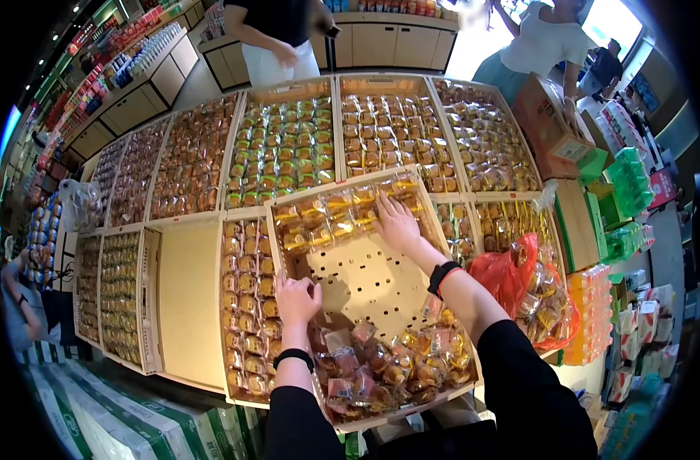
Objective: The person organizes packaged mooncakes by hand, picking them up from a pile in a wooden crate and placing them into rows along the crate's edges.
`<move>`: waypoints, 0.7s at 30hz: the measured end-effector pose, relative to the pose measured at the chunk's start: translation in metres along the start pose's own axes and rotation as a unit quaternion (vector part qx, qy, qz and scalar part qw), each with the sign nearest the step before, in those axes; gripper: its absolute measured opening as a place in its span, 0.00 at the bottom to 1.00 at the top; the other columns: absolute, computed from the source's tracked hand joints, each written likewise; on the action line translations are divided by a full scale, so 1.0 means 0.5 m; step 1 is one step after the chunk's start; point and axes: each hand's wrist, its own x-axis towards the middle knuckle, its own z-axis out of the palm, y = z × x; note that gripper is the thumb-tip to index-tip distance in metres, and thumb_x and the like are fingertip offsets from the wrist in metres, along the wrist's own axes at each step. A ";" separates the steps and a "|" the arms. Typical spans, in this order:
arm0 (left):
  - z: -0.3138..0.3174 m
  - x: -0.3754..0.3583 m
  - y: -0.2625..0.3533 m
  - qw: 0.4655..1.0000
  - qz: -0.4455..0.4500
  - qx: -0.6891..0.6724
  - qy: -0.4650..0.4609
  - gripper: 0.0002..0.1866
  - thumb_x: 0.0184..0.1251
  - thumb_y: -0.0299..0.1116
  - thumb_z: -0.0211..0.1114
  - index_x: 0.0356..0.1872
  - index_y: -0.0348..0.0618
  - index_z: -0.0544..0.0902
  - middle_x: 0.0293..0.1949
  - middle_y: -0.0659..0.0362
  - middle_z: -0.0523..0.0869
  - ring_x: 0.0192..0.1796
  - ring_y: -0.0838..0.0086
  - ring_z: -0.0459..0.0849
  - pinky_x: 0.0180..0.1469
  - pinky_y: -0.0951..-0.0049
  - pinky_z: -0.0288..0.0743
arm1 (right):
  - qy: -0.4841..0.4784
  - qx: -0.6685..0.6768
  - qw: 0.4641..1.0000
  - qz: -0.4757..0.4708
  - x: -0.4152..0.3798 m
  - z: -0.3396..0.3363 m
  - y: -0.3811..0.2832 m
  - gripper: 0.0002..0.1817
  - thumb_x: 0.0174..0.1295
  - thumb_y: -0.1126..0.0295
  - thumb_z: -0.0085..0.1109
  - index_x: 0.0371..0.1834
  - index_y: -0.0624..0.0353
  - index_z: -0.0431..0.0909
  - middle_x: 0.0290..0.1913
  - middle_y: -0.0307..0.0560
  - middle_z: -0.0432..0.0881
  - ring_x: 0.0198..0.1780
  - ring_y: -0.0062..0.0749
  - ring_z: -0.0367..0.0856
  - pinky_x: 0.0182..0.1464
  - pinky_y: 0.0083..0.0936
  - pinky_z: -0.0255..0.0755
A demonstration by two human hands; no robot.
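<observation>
At the middle of the display stand, a tilted wooden tray [365, 287] with a perforated base lies over the fixed compartments, its far end raised toward the upper rows. The left hand [297, 300] is clenched around the tray's left rim, near the midpoint of that edge, with a dark band on the wrist. The right hand [396, 224] lies flat, fingers spread and holding nothing, on the wrapped pastries [338, 218] lined up along the tray's far edge; its wrist also bears a dark band. A loose heap of wrapped snacks [396, 368] fills the tray's near right corner, while the centre of the base is bare. Just beside the tray's right edge sits a red plastic bag [518, 280] containing more packets. The surrounding compartments [281, 149] hold rows of packaged cakes, and one compartment [187, 299] left of the tray shows only its wooden floor. At the stand's far edge stand two other people: one in white trousers [277, 61], and one resting a hand on a cardboard box [545, 126] at the far right corner.
</observation>
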 end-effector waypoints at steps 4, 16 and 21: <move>-0.008 0.000 0.003 1.000 0.003 0.014 -0.008 0.13 0.57 0.41 0.61 0.21 0.44 0.82 0.21 0.51 0.81 0.33 0.63 0.80 0.73 0.59 0.52 | 0.034 0.112 0.993 0.020 -0.031 -0.014 -0.007 0.32 0.66 0.54 0.46 0.69 0.61 0.59 0.71 0.52 0.60 0.71 0.46 0.57 0.71 0.43 0.50; 0.021 -0.006 -0.010 0.998 0.040 0.019 0.045 0.12 0.54 0.41 0.63 0.21 0.44 0.82 0.18 0.51 0.78 0.31 0.60 0.79 0.73 0.56 0.51 | 0.026 0.331 0.909 0.252 -0.443 -0.031 0.085 0.36 0.62 0.60 0.55 0.71 0.62 0.52 0.64 0.68 0.65 0.65 0.57 0.65 0.65 0.39 0.61; 0.018 -0.001 -0.003 0.999 0.028 0.024 0.010 0.14 0.53 0.44 0.63 0.20 0.44 0.84 0.19 0.50 0.80 0.31 0.60 0.80 0.73 0.56 0.49 | 0.030 0.290 0.912 0.289 -0.434 -0.034 0.084 0.26 0.67 0.56 0.46 0.65 0.53 0.59 0.45 0.65 0.79 0.45 0.60 0.78 0.47 0.48 0.72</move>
